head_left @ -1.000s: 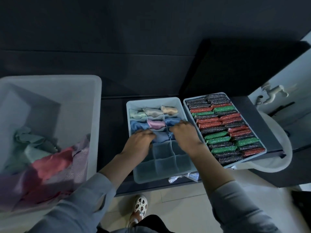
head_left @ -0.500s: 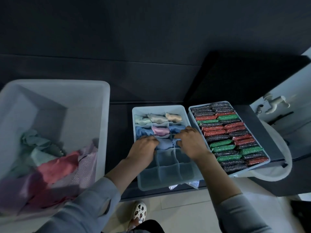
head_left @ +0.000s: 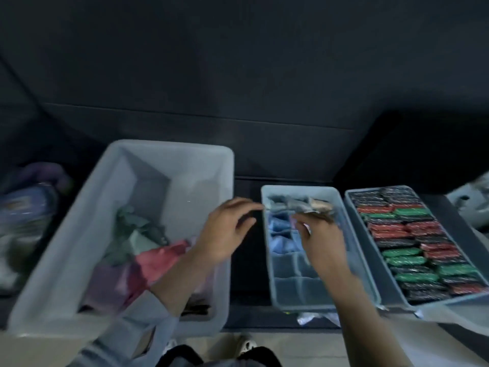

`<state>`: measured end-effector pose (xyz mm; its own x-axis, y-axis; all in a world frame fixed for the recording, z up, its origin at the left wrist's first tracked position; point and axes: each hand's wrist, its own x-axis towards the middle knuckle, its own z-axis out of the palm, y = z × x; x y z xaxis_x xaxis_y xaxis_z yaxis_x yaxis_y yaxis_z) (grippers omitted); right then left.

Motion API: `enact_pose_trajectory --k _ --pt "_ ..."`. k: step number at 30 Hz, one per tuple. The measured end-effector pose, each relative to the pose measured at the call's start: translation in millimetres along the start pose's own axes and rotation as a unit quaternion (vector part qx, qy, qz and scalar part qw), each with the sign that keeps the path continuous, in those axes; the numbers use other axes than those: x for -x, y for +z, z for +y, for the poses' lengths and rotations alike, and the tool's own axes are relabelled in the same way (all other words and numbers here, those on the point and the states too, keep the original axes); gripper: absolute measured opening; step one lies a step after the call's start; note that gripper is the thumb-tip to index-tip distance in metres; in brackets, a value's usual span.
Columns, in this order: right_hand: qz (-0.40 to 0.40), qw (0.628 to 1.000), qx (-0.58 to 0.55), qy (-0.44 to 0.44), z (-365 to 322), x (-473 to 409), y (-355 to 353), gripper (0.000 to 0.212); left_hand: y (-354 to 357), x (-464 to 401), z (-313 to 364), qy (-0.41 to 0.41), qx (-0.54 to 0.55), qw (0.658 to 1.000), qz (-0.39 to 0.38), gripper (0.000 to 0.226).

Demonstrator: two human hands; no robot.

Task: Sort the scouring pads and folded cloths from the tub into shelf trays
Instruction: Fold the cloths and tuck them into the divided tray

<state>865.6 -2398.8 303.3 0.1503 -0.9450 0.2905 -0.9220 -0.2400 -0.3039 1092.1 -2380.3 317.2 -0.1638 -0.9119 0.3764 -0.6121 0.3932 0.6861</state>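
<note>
While the left hand (head_left: 225,231) hangs in the air with its fingers (head_left: 246,206) loosely spread and holding nothing, its fingertips point toward the left rim of the divided tray (head_left: 280,295) without clearly touching it. The right hand (head_left: 321,239) lies over the tray's middle compartments; its fingers curl down toward the folded cloths (head_left: 280,226), but motion blur keeps me from telling whether they pinch one. Blue cloths sit just left of those fingers, and paler ones fill the far row. The tray's near compartments hold nothing. Just right of it stands a second tray (head_left: 370,263) packed with red, green and black scouring pads (head_left: 412,242). Below the left wrist, the large tub (head_left: 66,234) holds loose cloths (head_left: 148,250) in pink, grey-green and lilac.
</note>
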Motion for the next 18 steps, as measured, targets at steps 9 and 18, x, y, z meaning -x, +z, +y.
enact_pose_trajectory --k 9,18 --pt "-0.133 0.96 -0.124 -0.213 -166 3 48 0.029 -88 105 -96 -0.315 -0.233 0.895 -0.214 0.041" --pt "-0.299 0.907 -0.29 -0.059 -195 -19 46 0.019 -135 57 -66 -0.181 -0.026 0.983 -0.01 0.024"
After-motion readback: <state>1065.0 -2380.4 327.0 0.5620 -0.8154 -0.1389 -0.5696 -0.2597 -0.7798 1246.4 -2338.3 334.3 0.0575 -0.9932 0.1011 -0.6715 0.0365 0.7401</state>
